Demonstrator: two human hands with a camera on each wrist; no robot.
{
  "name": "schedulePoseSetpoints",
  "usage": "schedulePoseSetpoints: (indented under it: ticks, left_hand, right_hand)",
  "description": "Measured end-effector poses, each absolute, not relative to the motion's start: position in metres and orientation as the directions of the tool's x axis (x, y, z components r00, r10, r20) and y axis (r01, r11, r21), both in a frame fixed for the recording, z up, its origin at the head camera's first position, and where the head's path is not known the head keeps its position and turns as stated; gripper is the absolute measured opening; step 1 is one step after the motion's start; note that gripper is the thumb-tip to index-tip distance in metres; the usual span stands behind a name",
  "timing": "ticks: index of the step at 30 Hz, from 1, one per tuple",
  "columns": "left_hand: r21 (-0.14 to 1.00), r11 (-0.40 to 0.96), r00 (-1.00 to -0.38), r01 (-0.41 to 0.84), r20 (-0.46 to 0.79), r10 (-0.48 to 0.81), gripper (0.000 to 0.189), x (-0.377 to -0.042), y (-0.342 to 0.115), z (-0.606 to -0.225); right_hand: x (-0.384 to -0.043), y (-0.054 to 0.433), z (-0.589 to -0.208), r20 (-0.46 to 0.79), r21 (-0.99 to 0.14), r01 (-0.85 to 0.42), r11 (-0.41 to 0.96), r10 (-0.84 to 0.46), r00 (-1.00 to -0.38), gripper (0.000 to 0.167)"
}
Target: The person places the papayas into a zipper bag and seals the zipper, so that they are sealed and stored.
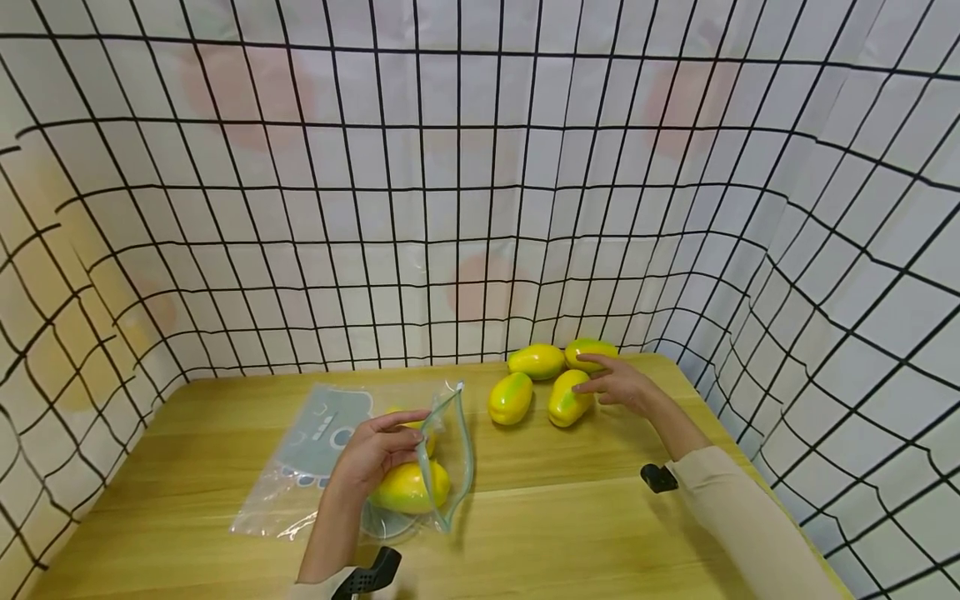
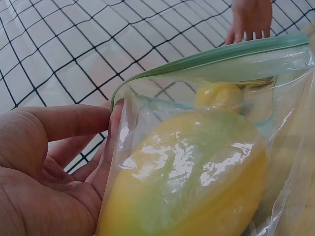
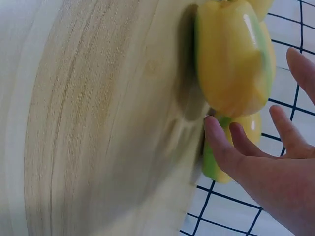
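Front-right fruit [image 1: 567, 403], yellow-green: right of centre in the head view, on the tabletop [image 1: 547, 517], just left of and slightly below the right hand [image 1: 626, 386]. Long axis steep in the frame, leaning to upper right, so roughly across the leftward-pointing fingers. Right hand clearly the nearer; left hand [image 1: 375, 454] well apart, left of centre.

Right hand released: fingers spread, nothing grasped. Fingertips overlapping the fruit in the head view; impossible to tell contact.

Around it: front-left fruit [image 1: 511, 398] just beside, same lean. Behind, back-left fruit [image 1: 536, 362] and back-right fruit [image 1: 591, 345], both closer to horizontal in the frame.

Container: clear zip bag [image 1: 318, 437] with green zip strip and grey-blue print, left of centre, mouth gaping right toward the loose group. Inside: near bagged fruit [image 1: 411, 489] by the mouth, long axis nearly horizontal; far bagged fruit [image 1: 431, 442] above it in the frame, partly hidden by the left hand.

Left hand grasping the bag: rim pinched at the mouth, clearest in the left wrist view.

Beyond the tabletop: black netting [image 1: 420, 187] over a pale backdrop [image 1: 465, 150].
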State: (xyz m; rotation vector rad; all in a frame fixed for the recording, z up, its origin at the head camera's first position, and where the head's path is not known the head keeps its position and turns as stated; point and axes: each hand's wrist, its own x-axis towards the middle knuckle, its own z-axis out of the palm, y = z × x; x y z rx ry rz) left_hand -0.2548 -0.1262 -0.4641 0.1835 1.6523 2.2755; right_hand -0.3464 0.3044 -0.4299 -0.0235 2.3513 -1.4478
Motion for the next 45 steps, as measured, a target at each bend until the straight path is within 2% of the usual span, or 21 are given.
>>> schedulePoseSetpoints:
  ticks: [7, 25, 45]
  left_hand:
    - [0.942, -0.278, -0.940, -0.188, -0.091, 0.328, 0.040, -0.254, -0.126, -0.465]
    - [0.941, -0.278, -0.943, -0.192, -0.098, 0.318, 0.041, -0.254, -0.124, -0.465]
    - [0.944, -0.270, -0.944, -0.191, -0.101, 0.313, 0.042, -0.254, -0.125, -0.464]
  right_hand:
    - [-0.350, 0.306, -0.438, -0.335, -0.853, 0.199, 0.483, -0.213, -0.918, 0.087]
    - [-0.349, 0.302, -0.455, -0.356, -0.873, 0.266, 0.409, -0.161, -0.921, 0.085]
    - [-0.340, 0.296, -0.450, -0.276, -0.897, 0.197, 0.395, -0.152, -0.949, 0.085]
